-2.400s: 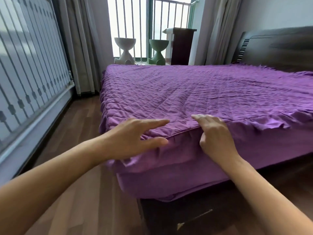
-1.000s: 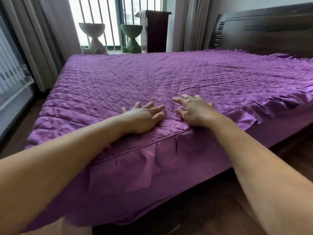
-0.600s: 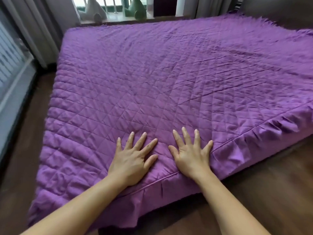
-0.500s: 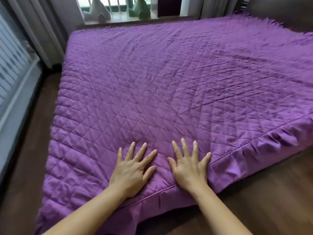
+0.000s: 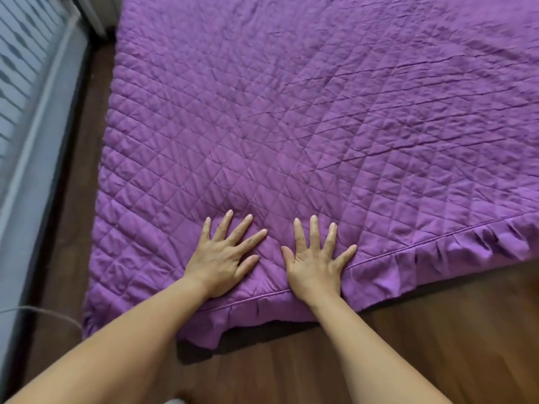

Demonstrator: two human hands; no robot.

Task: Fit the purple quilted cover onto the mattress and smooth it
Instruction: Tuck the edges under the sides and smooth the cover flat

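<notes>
Purple quilted cover [image 5: 291,126] lies over the whole top of the mattress, which is hidden beneath it. From the left: grey patterned panel [image 5: 26,83] along the wall, then dark wood floor [image 5: 73,199] w/ a thin cord [image 5: 32,307] trailing on it, then the cover's left edge.

Left hand [image 5: 223,258] is flat on the quilting, fingers straight & spread, its heel just inside the piped seam [image 5: 408,249]. Right hand [image 5: 316,259] is just beside it in the same pose, not touching it, w/ its heel on the seam. Neither grips any cloth. Further right the ruffled skirt [image 5: 455,255] hangs off the near edge, & long creases [image 5: 437,62] cross the far right of the top.

Change: approx 2 s back both hands were at the near edge, fingertips on the seam & thumbs down on the skirt, prob. tugging the fit. Since then they've come up onto the top & flattened. Over the last half sec they've barely shifted vs the seam. It's the head that has tipped down, so window & headboard have dropped out of view.

Judged from that, fitting at this edge looks done & smoothing has begun. Quilting round the hands looks fairly flat. Remaining work is prob. the creased area to the right, plus the far edges, not in view now.
</notes>
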